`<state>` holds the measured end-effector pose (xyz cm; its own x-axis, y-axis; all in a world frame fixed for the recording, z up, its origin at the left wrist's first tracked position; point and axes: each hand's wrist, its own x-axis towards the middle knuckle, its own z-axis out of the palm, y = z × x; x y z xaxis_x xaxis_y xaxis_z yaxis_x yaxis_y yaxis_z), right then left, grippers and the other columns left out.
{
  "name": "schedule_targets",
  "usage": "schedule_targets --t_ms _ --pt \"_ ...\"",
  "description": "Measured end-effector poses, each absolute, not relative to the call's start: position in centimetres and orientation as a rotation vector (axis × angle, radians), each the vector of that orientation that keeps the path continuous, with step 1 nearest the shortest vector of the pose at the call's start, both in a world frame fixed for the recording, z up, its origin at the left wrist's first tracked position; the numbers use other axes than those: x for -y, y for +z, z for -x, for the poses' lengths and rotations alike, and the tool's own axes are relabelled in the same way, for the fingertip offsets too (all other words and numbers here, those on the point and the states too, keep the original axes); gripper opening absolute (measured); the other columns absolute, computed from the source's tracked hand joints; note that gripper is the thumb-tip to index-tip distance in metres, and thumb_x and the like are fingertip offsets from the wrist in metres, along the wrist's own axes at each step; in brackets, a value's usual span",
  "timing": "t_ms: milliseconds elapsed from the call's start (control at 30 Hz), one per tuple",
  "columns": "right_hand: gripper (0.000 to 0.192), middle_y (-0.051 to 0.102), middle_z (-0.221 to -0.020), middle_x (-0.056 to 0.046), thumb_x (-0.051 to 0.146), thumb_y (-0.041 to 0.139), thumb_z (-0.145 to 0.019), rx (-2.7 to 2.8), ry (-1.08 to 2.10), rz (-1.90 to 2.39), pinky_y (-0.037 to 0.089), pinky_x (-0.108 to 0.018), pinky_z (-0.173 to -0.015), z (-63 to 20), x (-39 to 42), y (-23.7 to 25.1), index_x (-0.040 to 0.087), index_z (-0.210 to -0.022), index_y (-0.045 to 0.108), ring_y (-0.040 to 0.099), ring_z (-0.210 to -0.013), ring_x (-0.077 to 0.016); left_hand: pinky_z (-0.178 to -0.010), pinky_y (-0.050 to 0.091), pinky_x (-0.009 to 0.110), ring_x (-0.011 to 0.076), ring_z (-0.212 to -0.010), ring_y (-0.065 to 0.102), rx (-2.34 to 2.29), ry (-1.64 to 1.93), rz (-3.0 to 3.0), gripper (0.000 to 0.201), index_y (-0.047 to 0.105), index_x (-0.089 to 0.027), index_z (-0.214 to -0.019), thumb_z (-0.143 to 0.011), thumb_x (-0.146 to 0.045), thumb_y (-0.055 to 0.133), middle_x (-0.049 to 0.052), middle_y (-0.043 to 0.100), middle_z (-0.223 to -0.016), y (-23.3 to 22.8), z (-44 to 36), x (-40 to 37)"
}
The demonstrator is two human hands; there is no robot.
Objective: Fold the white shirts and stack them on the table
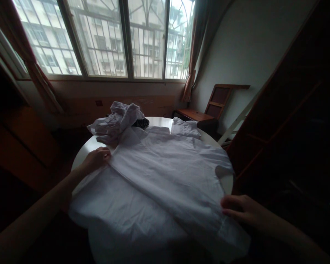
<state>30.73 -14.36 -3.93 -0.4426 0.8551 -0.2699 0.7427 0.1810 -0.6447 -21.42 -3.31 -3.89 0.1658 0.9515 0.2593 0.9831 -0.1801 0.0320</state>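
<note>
A white shirt (pixel 165 165) lies spread over the round white table (pixel 81 156), its near part hanging over the front edge. On the left, my left hand (pixel 100 157) is closed on the shirt's edge. My right hand (pixel 238 207) pinches the cloth at the opposite edge, low on the right. A fold line runs slantwise across the shirt between the two hands. Part of a short sleeve (pixel 216 156) spreads toward the table's right rim.
A crumpled heap of white clothes (pixel 117 121) sits at the back left of the table, beside a dark patterned cloth (pixel 141 123). A folded white garment (pixel 185 127) lies at the back right. Behind stand a wooden chair (pixel 218 99) and a barred window (pixel 104 40).
</note>
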Motion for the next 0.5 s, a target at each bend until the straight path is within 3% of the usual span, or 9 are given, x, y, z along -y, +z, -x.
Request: schedule_targets --t_ms 100,200,367,500 --pt "0.037 0.055 -0.064 0.0 0.052 0.051 -0.077 2.319 0.991 1.579 0.034 -0.021 -0.052 -29.2 14.0 -3.9 0.015 -0.072 0.06 0.048 -0.059 -0.0122 -0.072 0.045 0.029 0.0203 -0.087 0.058 1.85 -0.454 2.26 0.023 0.059 -0.017 -0.084 -0.079 -0.023 0.037 0.009 0.063 -0.093 -3.3 19.0 1.1" --pt "0.037 0.054 -0.062 0.0 0.049 0.052 -0.077 2.349 0.898 1.599 0.033 -0.021 -0.05 -28.3 13.6 -4.1 0.015 -0.063 0.055 0.047 -0.057 -0.0115 -0.087 0.042 0.031 0.0204 -0.104 0.053 1.704 -0.536 2.39 0.034 0.056 -0.017 -0.106 -0.082 -0.028 0.036 0.01 0.059 -0.112 -4.2 16.6 -1.1" --pt "0.031 0.056 -0.062 -0.001 0.042 0.049 -0.08 2.416 0.793 1.629 0.035 -0.022 -0.051 -28.5 13.4 -4.2 0.016 -0.062 0.053 0.05 -0.057 -0.0126 -0.102 0.027 0.039 0.0245 -0.128 0.032 1.884 -0.223 2.507 0.056 0.039 -0.013 -0.131 -0.085 -0.044 0.029 0.012 0.037 -0.139 -6.5 15.2 -2.7" --pt "0.016 0.061 -0.073 -0.005 0.032 0.05 -0.079 2.279 0.366 1.647 0.044 -0.027 -0.061 -27.3 14.5 -3.9 0.018 -0.072 0.054 0.057 -0.066 -0.0169 -0.106 0.02 0.039 0.0238 -0.132 0.025 1.946 -0.125 2.472 0.06 0.032 -0.015 -0.136 -0.086 -0.047 0.023 0.01 0.03 -0.143 -7.0 15.3 -2.5"
